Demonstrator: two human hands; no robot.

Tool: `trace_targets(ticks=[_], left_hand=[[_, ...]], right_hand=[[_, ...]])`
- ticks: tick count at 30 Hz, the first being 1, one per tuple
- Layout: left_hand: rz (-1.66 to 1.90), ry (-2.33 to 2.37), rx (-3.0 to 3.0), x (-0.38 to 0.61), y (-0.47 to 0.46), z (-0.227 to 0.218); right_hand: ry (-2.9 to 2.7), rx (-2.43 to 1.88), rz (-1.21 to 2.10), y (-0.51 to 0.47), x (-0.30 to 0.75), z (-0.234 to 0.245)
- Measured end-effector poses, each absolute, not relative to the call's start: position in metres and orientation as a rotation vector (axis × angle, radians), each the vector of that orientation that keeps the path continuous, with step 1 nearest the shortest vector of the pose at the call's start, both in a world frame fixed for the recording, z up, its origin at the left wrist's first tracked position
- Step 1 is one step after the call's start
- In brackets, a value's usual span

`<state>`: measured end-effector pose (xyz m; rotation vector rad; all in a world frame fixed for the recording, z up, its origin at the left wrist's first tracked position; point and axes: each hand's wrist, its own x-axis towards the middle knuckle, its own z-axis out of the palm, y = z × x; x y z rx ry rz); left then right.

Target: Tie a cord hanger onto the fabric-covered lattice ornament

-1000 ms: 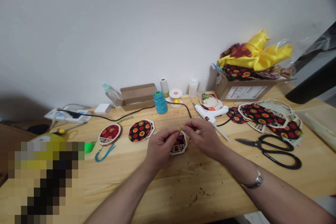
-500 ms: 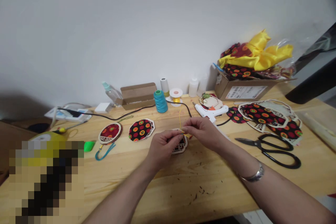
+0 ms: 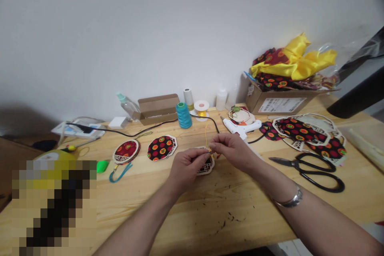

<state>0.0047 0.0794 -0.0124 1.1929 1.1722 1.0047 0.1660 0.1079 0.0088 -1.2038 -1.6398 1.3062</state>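
Note:
My left hand (image 3: pixel 189 165) is closed, with thumb and forefinger pinching yellow cord close above a small wooden lattice frame (image 3: pixel 207 168). Opposite it, my right hand (image 3: pixel 229 149) pinches the same yellow cord (image 3: pixel 206 134), and the fingertips of both hands nearly meet. From there the cord runs back toward a white spool (image 3: pixel 201 106) with yellow thread. My fingers cover most of the knot area and part of the frame, which has dark patterned fabric behind its lattice. An octagonal patterned piece (image 3: pixel 161 148) lies to the left of my hands.
Black-handled scissors (image 3: pixel 309 170) and a white glue gun (image 3: pixel 241 126) lie at the right. A teal thread cone (image 3: pixel 183 116) stands behind my hands. A finished-looking round piece (image 3: pixel 126 152) sits left. The cardboard box (image 3: pixel 279 102) holds fabric. Dark scraps (image 3: pixel 231 216) dot the table front.
My fingertips have shifted slightly at the yellow cord, and the loose yellow ends beside them show less. Both hands stay in nearly the same place.

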Motion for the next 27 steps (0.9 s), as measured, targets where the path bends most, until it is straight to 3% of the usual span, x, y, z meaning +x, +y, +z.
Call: trace_targets(ticks=[7, 19, 23, 27], left_hand=[[1.094, 1.179, 1.009, 0.004, 0.083, -0.012], [1.180, 1.130, 0.860, 0.004, 0.087, -0.017], [1.184, 1.131, 0.852, 0.004, 0.087, -0.017], [1.179, 1.132, 0.845, 0.005, 0.086, -0.017]], right_hand=[[-1.597, -1.227, 1.233, 0.108, 0.164, 0.005], [-1.483, -1.167, 1.449, 0.101, 0.152, -0.011], [-1.454, -1.201, 1.341, 0.096, 0.150, -0.012], [-1.645, -1.232, 0.983, 0.091, 0.150, -0.013]])
